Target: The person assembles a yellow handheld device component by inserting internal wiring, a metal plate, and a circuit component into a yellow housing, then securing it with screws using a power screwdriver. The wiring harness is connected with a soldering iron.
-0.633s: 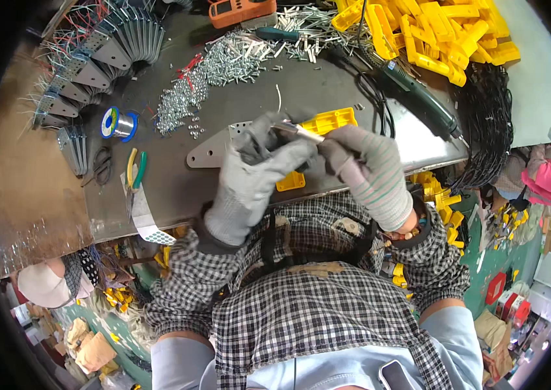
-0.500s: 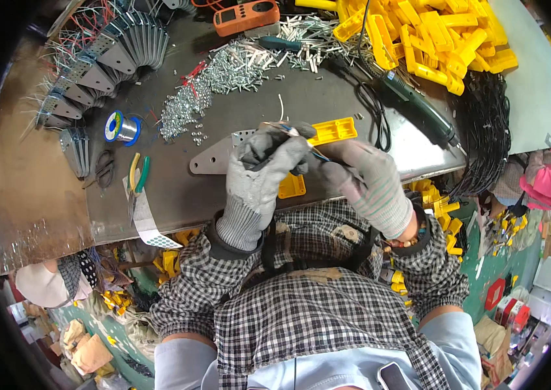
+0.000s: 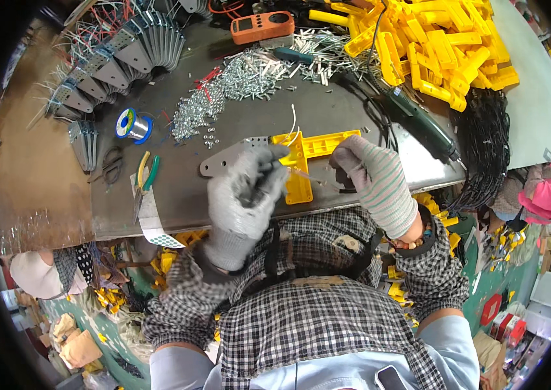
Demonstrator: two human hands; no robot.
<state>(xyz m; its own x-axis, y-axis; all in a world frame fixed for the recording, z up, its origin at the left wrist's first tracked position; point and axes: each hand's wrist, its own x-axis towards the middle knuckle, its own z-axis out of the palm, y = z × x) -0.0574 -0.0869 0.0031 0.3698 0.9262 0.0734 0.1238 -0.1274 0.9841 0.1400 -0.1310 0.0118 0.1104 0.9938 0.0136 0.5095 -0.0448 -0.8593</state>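
Observation:
A T-shaped yellow plastic housing [image 3: 297, 177] lies on the dark worktable in front of me, its hollow side up. Beside it on the left rests a flat grey metal bracket [image 3: 218, 163], and a white wire [image 3: 294, 118] curls up from where they meet. My left hand [image 3: 244, 192], in a grey glove, hovers just left of the housing, slightly blurred, thumb and curled fingers apart. To the right of the housing, my gloved right hand [image 3: 374, 179] pinches a thin wire [image 3: 311, 176], which stretches blurred toward my left hand. A short dark end shows below the right fingers.
Pliers [image 3: 144, 174], scissors [image 3: 112, 165] and a solder spool [image 3: 134, 127] lie at left, below stacked metal brackets [image 3: 112, 71]. Screws [image 3: 249, 77], an orange meter [image 3: 262, 27] and yellow housings [image 3: 444, 49] fill the back. An electric screwdriver [image 3: 415, 120] and black cables [image 3: 483, 146] are at right.
My hands have moved apart, the left one leftward and down, the right one slightly right. The housing and white wire, partly covered before, now show clearly. The whole view has shifted slightly.

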